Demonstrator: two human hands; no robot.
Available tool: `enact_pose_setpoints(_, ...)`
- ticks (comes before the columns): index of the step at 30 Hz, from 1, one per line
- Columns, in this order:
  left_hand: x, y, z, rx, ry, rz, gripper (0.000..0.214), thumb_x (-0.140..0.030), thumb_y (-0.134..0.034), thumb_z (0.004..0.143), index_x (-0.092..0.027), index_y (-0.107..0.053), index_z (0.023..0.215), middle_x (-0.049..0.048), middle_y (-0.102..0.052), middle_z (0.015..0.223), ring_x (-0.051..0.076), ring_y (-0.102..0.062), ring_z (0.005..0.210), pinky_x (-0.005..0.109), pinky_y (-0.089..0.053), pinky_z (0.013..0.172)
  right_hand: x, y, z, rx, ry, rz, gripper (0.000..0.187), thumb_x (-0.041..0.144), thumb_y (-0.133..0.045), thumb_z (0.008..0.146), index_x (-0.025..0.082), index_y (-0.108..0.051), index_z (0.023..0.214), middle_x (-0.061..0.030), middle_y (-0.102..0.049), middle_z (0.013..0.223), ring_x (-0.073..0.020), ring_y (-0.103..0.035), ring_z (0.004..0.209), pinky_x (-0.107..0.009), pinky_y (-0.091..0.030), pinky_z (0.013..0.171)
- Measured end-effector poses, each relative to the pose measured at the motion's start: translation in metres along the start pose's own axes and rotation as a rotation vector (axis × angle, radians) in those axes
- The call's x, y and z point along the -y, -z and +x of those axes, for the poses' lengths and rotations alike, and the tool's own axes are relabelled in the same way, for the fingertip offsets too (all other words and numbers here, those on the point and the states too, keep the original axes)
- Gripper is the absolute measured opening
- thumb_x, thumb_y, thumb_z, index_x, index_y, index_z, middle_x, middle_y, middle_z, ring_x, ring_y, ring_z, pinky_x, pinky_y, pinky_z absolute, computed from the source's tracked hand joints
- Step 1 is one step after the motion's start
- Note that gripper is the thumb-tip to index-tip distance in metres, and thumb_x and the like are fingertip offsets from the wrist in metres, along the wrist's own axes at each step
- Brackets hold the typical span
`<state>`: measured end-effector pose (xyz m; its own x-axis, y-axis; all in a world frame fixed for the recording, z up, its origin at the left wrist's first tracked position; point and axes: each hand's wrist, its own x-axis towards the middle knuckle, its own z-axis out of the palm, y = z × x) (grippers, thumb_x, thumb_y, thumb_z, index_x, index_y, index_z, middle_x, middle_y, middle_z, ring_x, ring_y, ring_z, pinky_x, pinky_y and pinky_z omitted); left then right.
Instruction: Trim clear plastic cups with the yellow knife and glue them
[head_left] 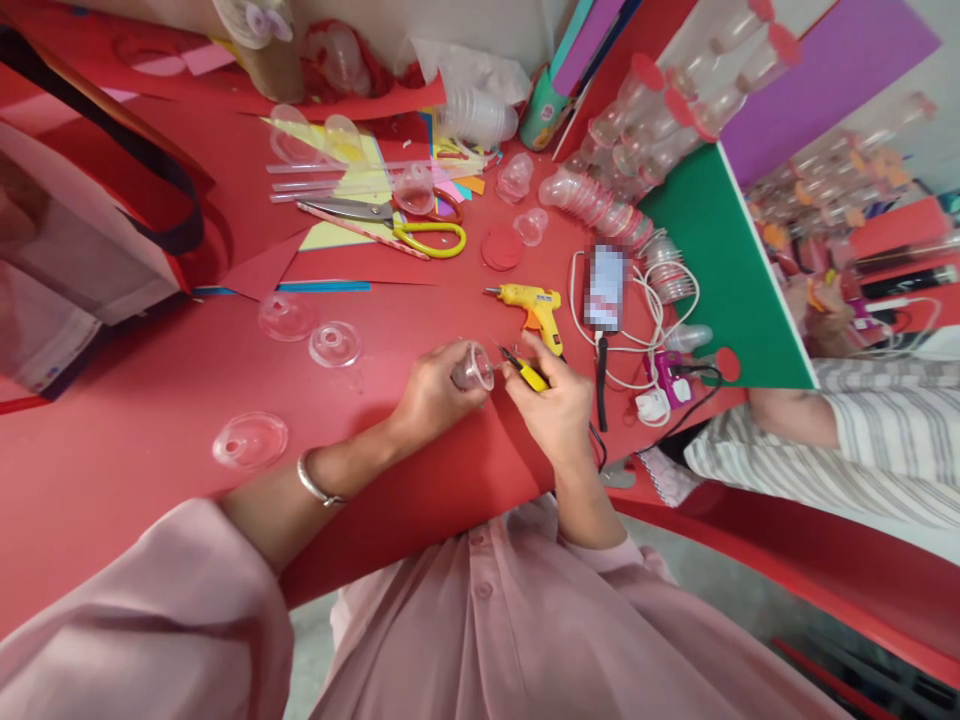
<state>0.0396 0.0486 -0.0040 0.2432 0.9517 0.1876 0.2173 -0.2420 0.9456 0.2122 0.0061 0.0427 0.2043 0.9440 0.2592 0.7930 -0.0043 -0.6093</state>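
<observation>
My left hand (437, 388) is closed around a small clear plastic cup (480, 368), its open rim turned to the right. Close to that rim, my right hand (561, 400) grips small yellow snips (533, 376) with a dark pointed tip aimed at the cup. Whether the tip touches the cup is too small to tell. Just beyond my right hand lies a yellow glue gun (531, 304). Clear plastic domed lids with a hole rest to the left, one lid (335, 344) near my left wrist and another lid (250, 440) closer to the front edge.
Yellow-handled scissors (431, 238), clear straws (337, 180) and coloured paper lie at the back. Red discs (501, 248) sit mid-table. A phone (606, 288) with white cables and a purple power strip (671, 378) are at right, before a green board (739, 290). Another person's striped sleeve (892, 430) is beyond.
</observation>
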Motion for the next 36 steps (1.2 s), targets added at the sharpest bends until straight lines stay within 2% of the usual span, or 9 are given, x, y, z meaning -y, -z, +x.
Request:
enact_pose_setpoints(4, 0.001, -0.001, 0.0, 0.002, -0.001, -0.008, 0.026, -0.009, -0.075, 0.076, -0.019, -0.068, 0.099, -0.0007, -0.07, 0.083, 0.011, -0.06, 0.069, 0.022, -0.047, 0.063, -0.002, 0.002, 0.001, 0.027, -0.071, 0.096, 0.041, 0.036, -0.076, 0.089, 0.028, -0.078, 0.129, -0.004, -0.084, 0.113, -0.0262, -0.082, 0.104, -0.041, -0.066, 0.1)
enact_pose_setpoints(10, -0.003, 0.001, 0.001, 0.036, -0.006, -0.053, 0.031, -0.009, -0.075, 0.076, -0.019, -0.07, 0.105, 0.0004, -0.073, 0.089, 0.01, -0.061, 0.07, 0.021, -0.049, 0.064, 0.002, 0.002, 0.004, -0.018, -0.1, 0.126, 0.038, 0.034, -0.077, 0.087, 0.027, -0.08, 0.124, -0.0036, -0.084, 0.114, -0.0253, -0.082, 0.102, -0.04, -0.066, 0.1)
enact_pose_setpoints(16, -0.002, 0.002, 0.002, 0.038, -0.024, -0.032, 0.032, -0.007, -0.074, 0.076, -0.018, -0.069, 0.106, -0.0004, -0.071, 0.088, 0.01, -0.059, 0.069, 0.02, -0.048, 0.064, 0.013, 0.009, 0.008, 0.073, -0.196, 0.232, 0.035, 0.04, -0.077, 0.089, 0.022, -0.081, 0.119, -0.0047, -0.085, 0.109, -0.026, -0.082, 0.101, -0.04, -0.066, 0.098)
enact_pose_setpoints(19, -0.001, 0.001, 0.001, 0.038, -0.053, -0.005, 0.028, -0.007, -0.073, 0.077, -0.018, -0.069, 0.103, 0.0, -0.07, 0.086, 0.01, -0.059, 0.07, 0.021, -0.048, 0.065, 0.012, 0.008, 0.006, 0.11, -0.22, 0.278, 0.04, 0.042, -0.079, 0.088, 0.023, -0.08, 0.122, -0.0041, -0.085, 0.109, -0.0257, -0.082, 0.102, -0.04, -0.066, 0.099)
enact_pose_setpoints(23, -0.002, 0.001, 0.0, 0.066, -0.046, -0.049, 0.02, -0.013, -0.071, 0.084, -0.018, -0.069, 0.103, 0.0018, -0.072, 0.089, 0.011, -0.06, 0.072, 0.022, -0.048, 0.066, 0.005, 0.003, 0.003, 0.139, -0.208, 0.311, 0.053, 0.044, -0.087, 0.082, 0.023, -0.077, 0.129, -0.0042, -0.084, 0.114, -0.0262, -0.082, 0.101, -0.043, -0.067, 0.099)
enact_pose_setpoints(27, -0.004, 0.001, 0.0, 0.068, -0.06, -0.035, 0.021, -0.011, -0.071, 0.082, -0.018, -0.069, 0.101, 0.003, -0.073, 0.09, 0.013, -0.063, 0.074, 0.023, -0.049, 0.067, 0.004, 0.004, 0.003, 0.146, -0.171, 0.242, 0.048, 0.039, -0.083, 0.084, 0.024, -0.078, 0.13, -0.0033, -0.085, 0.112, -0.0265, -0.082, 0.102, -0.044, -0.066, 0.103)
enact_pose_setpoints(32, -0.003, 0.001, 0.001, 0.059, -0.081, -0.004, 0.02, -0.01, -0.071, 0.079, -0.019, -0.068, 0.097, 0.0014, -0.071, 0.085, 0.012, -0.06, 0.07, 0.023, -0.047, 0.066, 0.009, 0.009, 0.005, 0.146, -0.163, 0.215, 0.037, 0.038, -0.08, 0.086, 0.025, -0.082, 0.121, -0.003, -0.084, 0.114, -0.0277, -0.082, 0.105, -0.044, -0.066, 0.102)
enact_pose_setpoints(34, -0.002, 0.001, 0.001, 0.057, -0.088, 0.0, 0.018, -0.01, -0.071, 0.08, -0.019, -0.067, 0.095, 0.0005, -0.069, 0.083, 0.012, -0.059, 0.07, 0.023, -0.047, 0.065, 0.009, 0.009, 0.004, 0.16, -0.171, 0.217, 0.039, 0.041, -0.081, 0.086, 0.025, -0.082, 0.121, -0.0034, -0.084, 0.114, -0.0277, -0.082, 0.104, -0.042, -0.066, 0.1)
enact_pose_setpoints(36, -0.002, 0.002, 0.001, 0.056, -0.1, -0.011, 0.017, -0.011, -0.071, 0.08, -0.019, -0.065, 0.093, 0.0, -0.068, 0.081, 0.012, -0.059, 0.069, 0.023, -0.046, 0.064, 0.008, 0.008, 0.004, 0.184, -0.187, 0.242, 0.049, 0.045, -0.087, 0.082, 0.026, -0.08, 0.126, -0.0035, -0.084, 0.114, -0.0275, -0.081, 0.104, -0.042, -0.066, 0.099)
